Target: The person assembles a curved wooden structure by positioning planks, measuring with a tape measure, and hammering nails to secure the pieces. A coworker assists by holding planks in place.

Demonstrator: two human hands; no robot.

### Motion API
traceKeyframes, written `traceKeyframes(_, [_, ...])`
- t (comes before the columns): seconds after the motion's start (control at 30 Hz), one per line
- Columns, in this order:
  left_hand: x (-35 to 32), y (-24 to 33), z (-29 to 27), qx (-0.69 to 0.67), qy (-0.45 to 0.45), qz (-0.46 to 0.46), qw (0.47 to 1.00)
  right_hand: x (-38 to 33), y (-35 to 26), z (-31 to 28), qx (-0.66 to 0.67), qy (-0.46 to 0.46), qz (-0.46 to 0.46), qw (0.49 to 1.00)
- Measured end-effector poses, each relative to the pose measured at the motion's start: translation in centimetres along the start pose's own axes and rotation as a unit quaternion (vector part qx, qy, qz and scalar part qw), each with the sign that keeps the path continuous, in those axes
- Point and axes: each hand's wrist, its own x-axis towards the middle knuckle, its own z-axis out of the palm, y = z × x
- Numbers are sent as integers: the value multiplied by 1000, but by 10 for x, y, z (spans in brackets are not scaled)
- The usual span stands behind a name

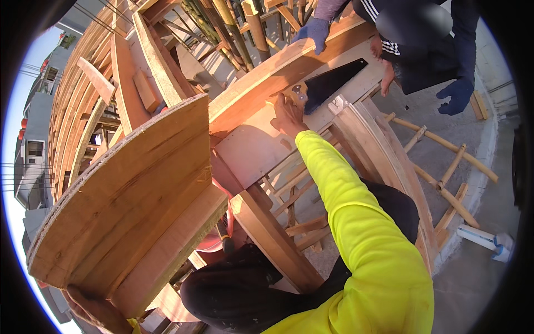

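Lying along a pale board, the saw has its dark blade directed to the upper right. The person's right hand is at its handle, with the fingers curled around it. The left hand touches the lower edge of a curved wooden panel; how firmly its fingers are closed, I cannot tell. The place is outdoors and sunlit, with curved timber ribs at the left, and at the right a bamboo ladder on the concrete floor. A long beam borders the board's far side, and a co-worker's gloved hand rests upon it. Between the blade's tip and the co-worker's bare foot, the room is narrow. Below the board's near edge, gaps open between wooden slats.
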Motion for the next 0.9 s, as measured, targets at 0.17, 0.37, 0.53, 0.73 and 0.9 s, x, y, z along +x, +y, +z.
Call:
traceKeyframes(0.17, [5, -1, -20, 25, -53, 57, 997, -16, -39, -54, 75, 51, -43, 995])
traceKeyframes(0.37, [10, 14, -14, -75, -148, 119, 979, -56, -75, -149, 154, 118, -127, 973])
traceKeyframes(0.53, [11, 37, 13, -111, -245, 150, 951, -120, -69, -268, 368, 6, -72, 927])
traceKeyframes(0.73, [29, 28, 44, -95, -325, 171, 925, -285, -41, -390, 547, 28, -185, 816])
traceKeyframes(0.9, [39, 33, 132, -56, -399, 187, 896, -400, -10, -439, 527, 174, -250, 794])
